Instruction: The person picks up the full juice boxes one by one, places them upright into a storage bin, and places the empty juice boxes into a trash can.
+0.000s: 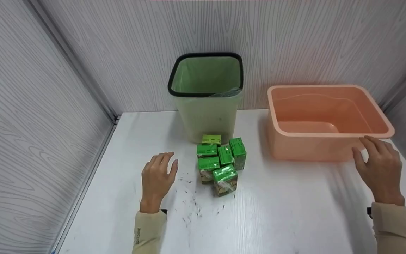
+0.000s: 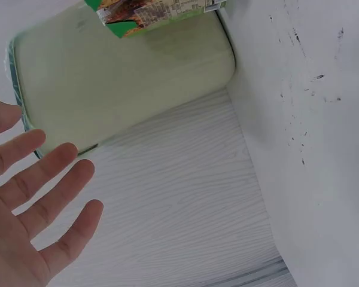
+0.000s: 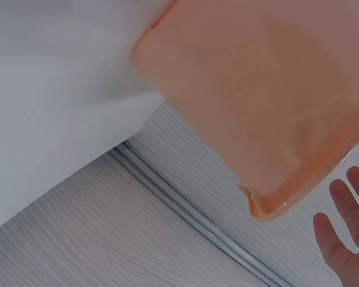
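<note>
Several small green-topped drink cartons (image 1: 208,163) stand in a cluster on the white table, in front of a pale green bin. To the left of them hovers my left hand (image 1: 157,176), fingers relaxed and spread, holding nothing. In the left wrist view its fingers (image 2: 54,203) overlap the bin's side, and one carton (image 2: 149,15) shows at the top edge. My right hand (image 1: 381,162) is at the front right corner of an orange plastic tub (image 1: 312,146), fingertips right at the rim. Its fingers (image 3: 347,206) are loosely extended in the right wrist view, with nothing in them.
The pale green bin (image 1: 206,116) has a black rim and a clear liner; it stands against the back wall (image 1: 136,53). The tub sits right of it. Dark scuff marks dot the table (image 1: 270,211) near the cartons. A side wall (image 1: 23,123) encloses the left.
</note>
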Tool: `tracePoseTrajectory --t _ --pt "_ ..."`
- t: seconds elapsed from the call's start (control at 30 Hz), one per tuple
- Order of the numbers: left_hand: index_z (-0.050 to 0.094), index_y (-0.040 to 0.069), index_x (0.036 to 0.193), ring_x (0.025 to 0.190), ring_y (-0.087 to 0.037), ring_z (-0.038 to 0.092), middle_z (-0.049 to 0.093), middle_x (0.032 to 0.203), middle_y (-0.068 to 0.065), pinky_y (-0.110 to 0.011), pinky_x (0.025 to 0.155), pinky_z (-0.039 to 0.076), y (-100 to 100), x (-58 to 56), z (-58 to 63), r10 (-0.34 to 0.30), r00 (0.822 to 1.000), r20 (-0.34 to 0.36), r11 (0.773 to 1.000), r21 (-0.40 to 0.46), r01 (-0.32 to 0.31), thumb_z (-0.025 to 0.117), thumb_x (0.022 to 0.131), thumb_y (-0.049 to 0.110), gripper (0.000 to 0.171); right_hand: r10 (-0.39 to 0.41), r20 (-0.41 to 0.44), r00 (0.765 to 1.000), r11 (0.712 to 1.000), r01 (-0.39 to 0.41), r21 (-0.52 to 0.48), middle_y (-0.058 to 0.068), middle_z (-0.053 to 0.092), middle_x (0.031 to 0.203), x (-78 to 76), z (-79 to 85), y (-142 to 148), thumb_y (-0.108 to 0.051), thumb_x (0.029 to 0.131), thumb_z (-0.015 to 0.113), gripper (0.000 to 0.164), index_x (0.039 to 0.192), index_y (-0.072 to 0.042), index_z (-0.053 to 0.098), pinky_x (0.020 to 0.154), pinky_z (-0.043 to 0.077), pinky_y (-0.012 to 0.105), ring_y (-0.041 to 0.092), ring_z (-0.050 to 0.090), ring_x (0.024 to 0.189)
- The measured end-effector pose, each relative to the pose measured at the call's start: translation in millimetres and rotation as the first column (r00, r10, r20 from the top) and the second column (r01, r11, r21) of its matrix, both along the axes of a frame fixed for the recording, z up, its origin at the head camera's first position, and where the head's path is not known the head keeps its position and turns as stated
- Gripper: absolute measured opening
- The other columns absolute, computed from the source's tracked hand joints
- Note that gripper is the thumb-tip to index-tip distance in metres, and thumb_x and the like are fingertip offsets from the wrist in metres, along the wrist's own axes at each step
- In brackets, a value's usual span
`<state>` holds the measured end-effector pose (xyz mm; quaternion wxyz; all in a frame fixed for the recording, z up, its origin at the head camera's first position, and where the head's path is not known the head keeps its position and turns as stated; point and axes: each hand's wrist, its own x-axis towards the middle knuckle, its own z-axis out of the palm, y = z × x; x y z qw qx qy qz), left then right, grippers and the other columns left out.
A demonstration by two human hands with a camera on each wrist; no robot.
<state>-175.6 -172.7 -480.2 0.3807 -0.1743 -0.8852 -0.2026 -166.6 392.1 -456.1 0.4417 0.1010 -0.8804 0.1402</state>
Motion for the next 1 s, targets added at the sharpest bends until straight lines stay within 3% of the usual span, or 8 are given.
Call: tracePoseTrajectory --t 0.33,0.57,0.8,1.0 --pt "0.075 0.002 0.102 0.087 -0.03 0.07 0.072 0.099 -0.012 -0.047 0.07 0.057 15.1 -0.1 2.9 -0.11 0.994 -0.015 0.993 0.046 0.111 0.079 0.085 0.005 0.018 -0.003 -0.015 1.0 0.999 0.002 -0.048 0.035 0.064 0.109 -8.8 5.8 4.8 0.009 0.083 0.074 0.029 0.11 0.017 0.067 0.077 0.046 0.068 0.055 0.059 0.094" --pt "0.075 0.003 0.102 0.086 -0.028 0.069 0.072 0.098 -0.01 -0.043 0.068 0.057 22.4 6.4 -10.5 -0.167 0.986 0.017 0.985 0.046 0.166 0.08 0.084 0.006 0.019 -0.013 -0.008 1.0 0.998 0.012 -0.056 0.035 0.064 0.108 -12.5 -1.5 15.4 0.009 0.083 0.075 0.028 0.109 0.017 0.068 0.078 0.045 0.066 0.054 0.058 0.094" --pt "0.075 0.004 0.102 0.089 -0.028 0.069 0.072 0.1 -0.01 -0.044 0.071 0.057 26.1 8.3 -11.6 -0.203 0.979 0.025 0.979 0.042 0.202 0.079 0.085 0.008 0.018 0.014 -0.007 1.0 0.997 -0.015 -0.072 0.035 0.061 0.11 -17.3 -3.7 24.4 0.011 0.079 0.077 0.03 0.108 0.014 0.068 0.078 0.041 0.067 0.056 0.054 0.096" --pt "0.075 0.005 0.101 0.092 -0.027 0.067 0.071 0.099 -0.009 -0.045 0.073 0.056 34.6 7.2 -13.1 -0.204 0.979 0.01 0.978 0.046 0.204 0.083 0.081 0.005 0.022 0.025 -0.006 1.0 1.0 -0.025 -0.01 0.036 0.06 0.11 -18.7 -0.2 32.4 0.01 0.079 0.078 0.029 0.107 0.012 0.068 0.075 0.041 0.066 0.056 0.053 0.093"
